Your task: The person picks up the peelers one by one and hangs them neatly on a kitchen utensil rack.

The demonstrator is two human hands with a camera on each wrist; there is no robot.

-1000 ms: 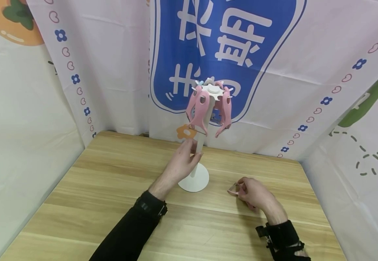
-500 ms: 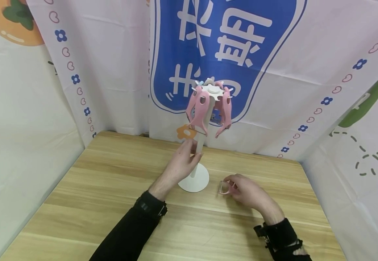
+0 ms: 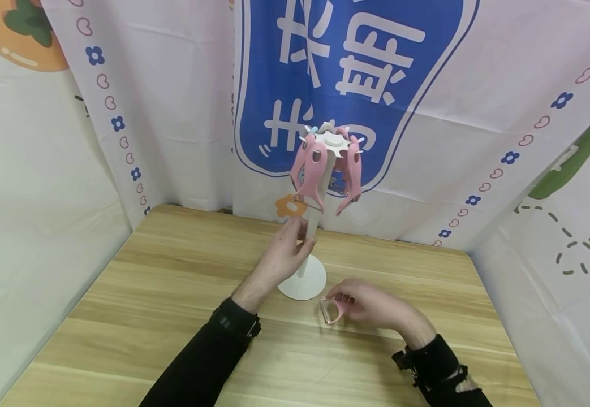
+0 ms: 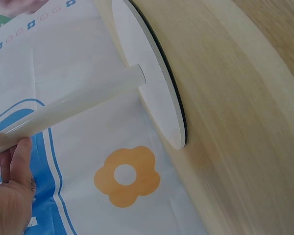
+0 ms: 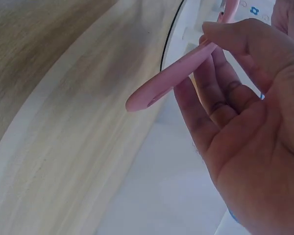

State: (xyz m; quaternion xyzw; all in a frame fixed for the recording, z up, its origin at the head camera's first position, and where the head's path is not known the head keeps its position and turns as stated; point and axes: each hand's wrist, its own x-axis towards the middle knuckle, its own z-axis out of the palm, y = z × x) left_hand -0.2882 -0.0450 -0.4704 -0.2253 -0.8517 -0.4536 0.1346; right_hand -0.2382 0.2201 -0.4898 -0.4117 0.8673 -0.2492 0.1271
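Note:
A white stand with a round base (image 3: 316, 284) and an upright pole (image 3: 313, 225) stands toward the back of the table. My left hand (image 3: 283, 249) grips the pole between thumb and fingers below the rack, as the left wrist view also shows. Several pink peelers (image 3: 314, 174) hang from the hooks of the white top (image 3: 332, 140). To the right of the base, my right hand (image 3: 378, 305) pinches another pink peeler (image 5: 169, 81) above the table. Its blade end points left, and its handle extends out past the fingers in the right wrist view.
The wooden table (image 3: 182, 316) ends at a back edge close behind the stand. A white printed curtain (image 3: 193, 113) with a blue panel hangs there, and pale cloth walls (image 3: 554, 294) flank both sides.
My right hand has lifted the pink peeler and carried it left toward the stand's base, turning its blade end leftward. The left hand stays on the pole.

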